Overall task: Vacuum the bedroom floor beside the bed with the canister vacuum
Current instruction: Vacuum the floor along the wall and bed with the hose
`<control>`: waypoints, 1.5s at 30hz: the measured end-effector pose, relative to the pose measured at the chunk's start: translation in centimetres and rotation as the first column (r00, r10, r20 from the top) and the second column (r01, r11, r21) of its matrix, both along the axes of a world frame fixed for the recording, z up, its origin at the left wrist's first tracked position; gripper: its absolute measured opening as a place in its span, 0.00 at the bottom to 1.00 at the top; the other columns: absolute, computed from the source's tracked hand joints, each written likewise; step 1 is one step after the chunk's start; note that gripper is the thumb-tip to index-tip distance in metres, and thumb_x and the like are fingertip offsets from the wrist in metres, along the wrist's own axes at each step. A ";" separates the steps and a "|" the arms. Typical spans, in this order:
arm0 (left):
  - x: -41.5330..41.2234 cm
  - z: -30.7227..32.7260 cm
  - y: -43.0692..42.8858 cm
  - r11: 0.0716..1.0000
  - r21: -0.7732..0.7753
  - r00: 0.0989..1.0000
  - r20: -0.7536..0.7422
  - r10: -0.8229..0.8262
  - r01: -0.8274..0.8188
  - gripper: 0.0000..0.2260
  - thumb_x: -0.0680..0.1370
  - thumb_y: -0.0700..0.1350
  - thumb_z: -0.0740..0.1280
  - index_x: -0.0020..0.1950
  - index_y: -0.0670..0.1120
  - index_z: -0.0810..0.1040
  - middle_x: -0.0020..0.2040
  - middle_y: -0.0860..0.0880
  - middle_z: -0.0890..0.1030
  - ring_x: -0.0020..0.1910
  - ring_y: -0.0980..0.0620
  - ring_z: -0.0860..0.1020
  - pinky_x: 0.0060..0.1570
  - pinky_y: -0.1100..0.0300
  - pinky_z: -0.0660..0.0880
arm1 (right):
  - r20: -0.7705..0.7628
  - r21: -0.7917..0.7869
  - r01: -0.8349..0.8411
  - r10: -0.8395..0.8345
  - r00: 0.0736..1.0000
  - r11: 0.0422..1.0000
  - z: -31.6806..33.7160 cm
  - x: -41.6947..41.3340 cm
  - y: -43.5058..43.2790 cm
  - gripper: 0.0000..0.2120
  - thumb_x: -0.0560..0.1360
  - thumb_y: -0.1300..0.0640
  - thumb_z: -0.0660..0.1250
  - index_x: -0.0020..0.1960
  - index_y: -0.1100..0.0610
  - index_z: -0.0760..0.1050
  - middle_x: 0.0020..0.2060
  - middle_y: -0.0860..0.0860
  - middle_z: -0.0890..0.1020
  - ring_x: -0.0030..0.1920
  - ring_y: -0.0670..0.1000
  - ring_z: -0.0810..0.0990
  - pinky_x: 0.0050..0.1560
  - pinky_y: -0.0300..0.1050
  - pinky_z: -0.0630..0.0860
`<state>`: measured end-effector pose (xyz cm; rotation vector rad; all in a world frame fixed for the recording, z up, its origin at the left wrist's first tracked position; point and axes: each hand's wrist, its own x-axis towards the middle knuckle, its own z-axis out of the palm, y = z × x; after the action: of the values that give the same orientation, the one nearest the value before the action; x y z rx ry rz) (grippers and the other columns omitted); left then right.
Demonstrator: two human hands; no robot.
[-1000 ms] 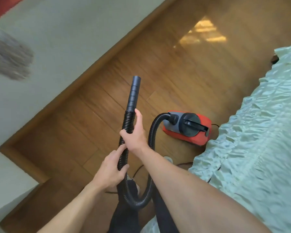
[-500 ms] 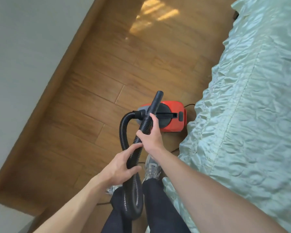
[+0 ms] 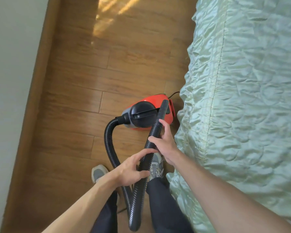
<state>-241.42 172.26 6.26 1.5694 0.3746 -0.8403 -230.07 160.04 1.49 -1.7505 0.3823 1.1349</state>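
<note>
With the right hand (image 3: 165, 145) wrapped round the hose (image 3: 108, 140) near its tip (image 3: 164, 105) and the left hand (image 3: 131, 170) holding it lower down, point the tip down at the floor (image 3: 82, 81) beside the bed (image 3: 242, 115), clear of the vacuum (image 3: 149, 100) sitting right by the bed.

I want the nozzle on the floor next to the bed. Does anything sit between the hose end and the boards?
Yes: in this view the red canister lies right below the nozzle of the hose, close beside the bed. The floor left of it shows nothing in the way.
</note>
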 end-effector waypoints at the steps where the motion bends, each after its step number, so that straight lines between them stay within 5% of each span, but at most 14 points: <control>1: 0.3 -0.3 0.0 1.000 -0.026 1.000 -0.002 -0.007 0.007 0.31 0.74 0.37 0.66 0.70 0.63 0.66 0.63 0.59 0.76 0.52 0.59 0.77 0.51 0.57 0.76 | 0.000 -0.006 0.021 -0.021 1.000 1.000 -0.3 0.1 -0.2 0.34 0.65 0.56 0.71 0.60 0.26 0.64 0.58 0.57 0.78 0.55 0.58 0.81 0.52 0.54 0.82; 8: 0.4 -1.2 2.0 0.992 -0.123 0.999 -0.025 -0.040 0.037 0.29 0.76 0.35 0.65 0.71 0.61 0.67 0.56 0.58 0.77 0.51 0.58 0.77 0.46 0.63 0.78 | -0.076 0.021 0.121 -0.119 0.990 0.992 -0.8 -0.1 -1.1 0.35 0.74 0.67 0.71 0.70 0.38 0.62 0.55 0.59 0.80 0.48 0.52 0.82 0.41 0.40 0.77; 11: -0.1 -1.8 4.1 0.987 -0.090 0.991 0.017 -0.133 0.134 0.29 0.75 0.37 0.67 0.71 0.62 0.67 0.64 0.57 0.75 0.62 0.56 0.73 0.58 0.55 0.78 | -0.094 0.012 0.164 -0.163 0.982 0.986 -1.4 -1.3 -0.8 0.36 0.73 0.67 0.73 0.68 0.36 0.63 0.56 0.61 0.80 0.53 0.56 0.82 0.51 0.51 0.80; 15: -0.6 -2.8 7.1 0.952 -0.028 0.952 0.049 -0.303 0.305 0.30 0.76 0.40 0.69 0.71 0.64 0.66 0.67 0.59 0.75 0.64 0.59 0.73 0.59 0.62 0.76 | -0.116 0.036 0.244 -0.239 0.964 0.969 -1.6 -3.5 0.1 0.36 0.74 0.68 0.72 0.68 0.37 0.63 0.54 0.60 0.81 0.54 0.57 0.83 0.57 0.60 0.80; 22: -0.4 -5.3 6.9 0.888 0.095 0.888 0.059 -0.457 0.451 0.31 0.75 0.40 0.69 0.69 0.67 0.66 0.64 0.60 0.76 0.56 0.63 0.76 0.49 0.72 0.71 | -0.143 0.028 0.414 -0.406 0.903 0.910 -4.2 -5.5 0.2 0.36 0.73 0.70 0.71 0.68 0.38 0.64 0.57 0.61 0.79 0.56 0.58 0.82 0.56 0.62 0.80; 31: -0.1 -9.9 4.6 0.823 0.165 0.834 0.005 -0.552 0.543 0.31 0.75 0.41 0.69 0.72 0.66 0.64 0.63 0.55 0.78 0.47 0.61 0.79 0.44 0.71 0.75 | -0.210 0.007 0.371 -0.361 0.909 0.929 -8.6 -5.1 -2.2 0.36 0.74 0.72 0.69 0.70 0.42 0.62 0.56 0.61 0.79 0.55 0.56 0.82 0.54 0.54 0.82; 35: -0.3 -12.2 3.7 0.801 0.165 0.816 -0.040 -0.577 0.575 0.32 0.75 0.42 0.69 0.72 0.66 0.63 0.62 0.53 0.79 0.52 0.56 0.80 0.51 0.62 0.78 | -0.235 -0.031 0.233 -0.234 0.943 0.972 -11.1 -4.7 -3.4 0.36 0.74 0.69 0.72 0.71 0.44 0.59 0.58 0.59 0.79 0.55 0.55 0.82 0.52 0.49 0.83; 38: -0.3 -13.5 3.4 0.795 0.179 0.813 -0.057 -0.579 0.579 0.32 0.75 0.41 0.69 0.73 0.66 0.63 0.64 0.55 0.78 0.54 0.57 0.78 0.55 0.58 0.77 | -0.154 -0.110 -0.067 0.049 0.987 0.992 -12.5 -3.1 -3.8 0.39 0.71 0.60 0.76 0.73 0.46 0.57 0.60 0.55 0.78 0.56 0.54 0.80 0.57 0.51 0.79; 42: 0.4 -15.1 3.7 0.798 0.187 0.817 -0.053 -0.574 0.572 0.33 0.75 0.41 0.69 0.72 0.69 0.62 0.64 0.54 0.78 0.56 0.55 0.78 0.55 0.57 0.77 | 0.018 -0.320 -0.402 0.429 0.903 0.858 -14.0 0.4 -3.3 0.47 0.66 0.52 0.80 0.76 0.52 0.55 0.66 0.56 0.68 0.65 0.57 0.70 0.63 0.51 0.71; 45: 0.6 -16.2 3.9 0.780 0.173 0.798 -0.076 -0.598 0.601 0.33 0.76 0.42 0.69 0.72 0.69 0.62 0.65 0.54 0.77 0.57 0.55 0.78 0.58 0.54 0.77 | 0.200 -0.520 -0.379 0.540 0.817 0.765 -15.2 3.0 -2.3 0.44 0.67 0.53 0.80 0.74 0.57 0.58 0.69 0.56 0.66 0.69 0.59 0.67 0.64 0.53 0.71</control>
<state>-240.77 176.14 -9.90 1.8966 -0.0592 -1.3405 -227.11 157.70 -13.73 -2.5244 -0.0215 1.1011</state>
